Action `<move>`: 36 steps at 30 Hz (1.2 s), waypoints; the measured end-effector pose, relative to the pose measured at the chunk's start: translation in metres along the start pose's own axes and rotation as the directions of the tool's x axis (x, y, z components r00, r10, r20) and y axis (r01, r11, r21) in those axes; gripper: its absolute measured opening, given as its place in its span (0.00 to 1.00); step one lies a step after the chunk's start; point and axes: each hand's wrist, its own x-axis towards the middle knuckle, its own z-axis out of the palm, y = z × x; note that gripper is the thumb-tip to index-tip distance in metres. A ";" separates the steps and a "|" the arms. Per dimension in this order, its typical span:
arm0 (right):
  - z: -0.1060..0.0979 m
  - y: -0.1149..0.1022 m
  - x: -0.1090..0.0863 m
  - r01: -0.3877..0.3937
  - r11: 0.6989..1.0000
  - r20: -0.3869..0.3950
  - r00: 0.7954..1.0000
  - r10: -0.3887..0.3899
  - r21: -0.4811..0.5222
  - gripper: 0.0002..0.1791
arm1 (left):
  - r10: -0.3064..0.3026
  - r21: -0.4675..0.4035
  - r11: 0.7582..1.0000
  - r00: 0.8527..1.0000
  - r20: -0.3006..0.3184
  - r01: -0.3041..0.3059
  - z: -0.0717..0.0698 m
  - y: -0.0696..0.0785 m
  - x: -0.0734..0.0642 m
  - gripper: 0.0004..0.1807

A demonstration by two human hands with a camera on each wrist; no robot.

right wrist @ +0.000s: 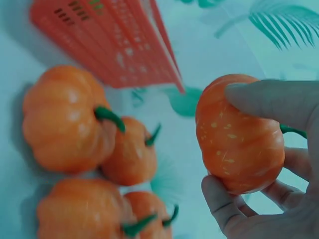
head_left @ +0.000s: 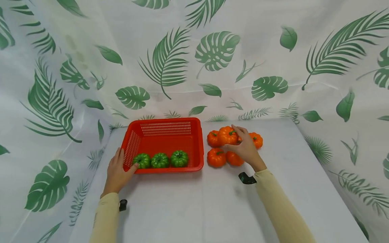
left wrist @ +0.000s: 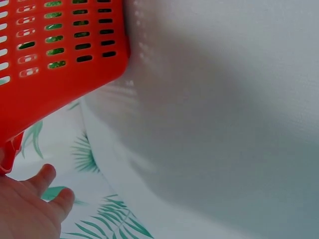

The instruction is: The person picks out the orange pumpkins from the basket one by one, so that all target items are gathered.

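Note:
My right hand [head_left: 244, 146] grips a small orange pumpkin [head_left: 228, 135] with a green stem between thumb and fingers. In the right wrist view, the held pumpkin [right wrist: 241, 137] is up off the table, beside several other orange pumpkins [right wrist: 67, 119]. At the left, my left hand [head_left: 118, 172] rests at the front left corner of a red plastic basket [head_left: 170, 170], thumb at the front rim. Its fingers [left wrist: 47, 174] look fairly straight in the left wrist view. Three green pumpkins [head_left: 159, 160] sit in a row along the basket's front wall, inside.
Right of the basket, other orange pumpkins [head_left: 216, 157] lie close together on the white table [head_left: 188, 206], partly hidden by my right hand. Leaf-printed white sheeting [head_left: 212, 77] stands behind the table and at both sides. A black wrist device [head_left: 247, 178] shows beside the right sleeve.

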 end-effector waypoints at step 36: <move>-0.029 0.095 -0.059 -0.285 0.957 -0.004 0.958 0.285 -0.054 0.50 | -0.036 0.106 0.993 0.997 -0.075 0.044 -0.016 0.007 -0.010 0.53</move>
